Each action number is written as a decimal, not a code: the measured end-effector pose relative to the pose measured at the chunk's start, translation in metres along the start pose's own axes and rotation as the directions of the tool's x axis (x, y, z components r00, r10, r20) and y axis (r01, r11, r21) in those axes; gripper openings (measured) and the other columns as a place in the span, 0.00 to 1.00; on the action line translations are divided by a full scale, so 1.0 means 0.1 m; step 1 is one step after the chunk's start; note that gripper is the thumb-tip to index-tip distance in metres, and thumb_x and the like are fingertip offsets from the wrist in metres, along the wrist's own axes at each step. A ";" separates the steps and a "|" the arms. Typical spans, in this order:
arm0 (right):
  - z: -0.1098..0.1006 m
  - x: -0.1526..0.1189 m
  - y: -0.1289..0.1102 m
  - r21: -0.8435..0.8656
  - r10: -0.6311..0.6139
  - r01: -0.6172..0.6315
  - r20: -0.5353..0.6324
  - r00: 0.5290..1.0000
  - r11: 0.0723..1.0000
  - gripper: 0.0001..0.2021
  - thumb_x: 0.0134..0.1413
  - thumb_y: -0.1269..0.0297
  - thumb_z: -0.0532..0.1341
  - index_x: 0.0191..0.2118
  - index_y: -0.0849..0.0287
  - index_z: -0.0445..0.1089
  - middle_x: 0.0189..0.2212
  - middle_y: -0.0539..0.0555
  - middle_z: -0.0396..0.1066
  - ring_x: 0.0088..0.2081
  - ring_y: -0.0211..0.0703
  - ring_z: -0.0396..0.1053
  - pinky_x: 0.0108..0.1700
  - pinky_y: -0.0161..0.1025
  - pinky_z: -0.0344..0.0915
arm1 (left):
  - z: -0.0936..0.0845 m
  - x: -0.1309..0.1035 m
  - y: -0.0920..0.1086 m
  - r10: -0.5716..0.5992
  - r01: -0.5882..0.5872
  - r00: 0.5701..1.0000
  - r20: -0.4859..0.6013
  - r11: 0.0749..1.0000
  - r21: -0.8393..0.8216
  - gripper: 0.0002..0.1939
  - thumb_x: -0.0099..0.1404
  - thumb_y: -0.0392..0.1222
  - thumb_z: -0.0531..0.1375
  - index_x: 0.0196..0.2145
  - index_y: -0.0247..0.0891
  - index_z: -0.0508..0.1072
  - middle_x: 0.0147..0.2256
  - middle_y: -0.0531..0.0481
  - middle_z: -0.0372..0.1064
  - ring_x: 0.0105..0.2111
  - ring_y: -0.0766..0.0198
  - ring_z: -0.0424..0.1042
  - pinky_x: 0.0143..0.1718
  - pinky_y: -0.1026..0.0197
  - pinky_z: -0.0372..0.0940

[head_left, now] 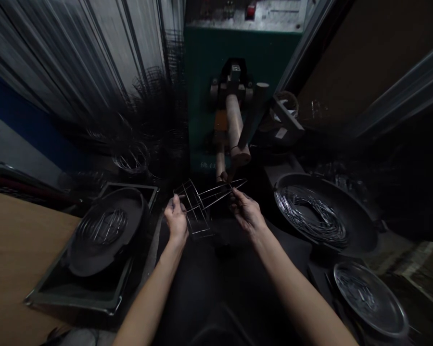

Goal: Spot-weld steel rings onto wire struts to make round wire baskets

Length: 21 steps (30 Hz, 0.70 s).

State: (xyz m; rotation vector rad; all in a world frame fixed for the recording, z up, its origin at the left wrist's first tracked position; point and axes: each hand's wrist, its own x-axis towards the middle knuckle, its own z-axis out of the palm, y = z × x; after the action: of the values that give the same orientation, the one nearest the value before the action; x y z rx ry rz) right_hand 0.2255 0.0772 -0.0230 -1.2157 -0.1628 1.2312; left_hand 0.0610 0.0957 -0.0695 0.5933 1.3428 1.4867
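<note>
Wire frame (pixel 199 201), thin bars, sits between the two hands, tilted. Left hand (pixel 176 216): mostly closed, thumb and fingers pinching the frame's near-left edge. Right hand (pixel 247 211): thumb and fingertips pinched together at the frame's narrow looped end, other fingers curled; exact contact too dark to tell. Just beyond the right fingertips, the loop's tip is close to the lower end of a metal rod (pixel 221 161) on a green machine (pixel 205 62); touching or apart, can't tell. Left of left hand: black pan (pixel 130 206) with round wire grids (pixel 106 226), on a crate (pixel 79 300). Right of right hand: bigger pan (pixel 361 230) with wire loops (pixel 317 218). Nearer the right forearm: metal plate (pixel 386 307), small wire pieces (pixel 361 293) in it.
</note>
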 end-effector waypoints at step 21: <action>-0.29 -0.07 -0.06 0.087 0.038 -0.033 -0.053 0.998 0.996 0.14 0.35 0.66 0.75 0.28 0.64 0.73 0.24 0.50 0.70 0.23 0.30 0.66 0.19 0.24 0.60 | 0.07 0.15 0.08 -0.048 0.051 0.999 0.024 0.989 -0.136 0.17 0.54 0.50 0.65 0.32 0.31 0.75 0.18 0.59 0.52 0.16 0.78 0.49 0.16 0.73 0.42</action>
State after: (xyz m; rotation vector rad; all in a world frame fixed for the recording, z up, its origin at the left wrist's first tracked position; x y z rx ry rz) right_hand 0.2457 0.0551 -0.0269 -1.1801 -0.0476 1.2221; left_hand 0.0582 0.1133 -0.0646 0.4828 1.2201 1.5148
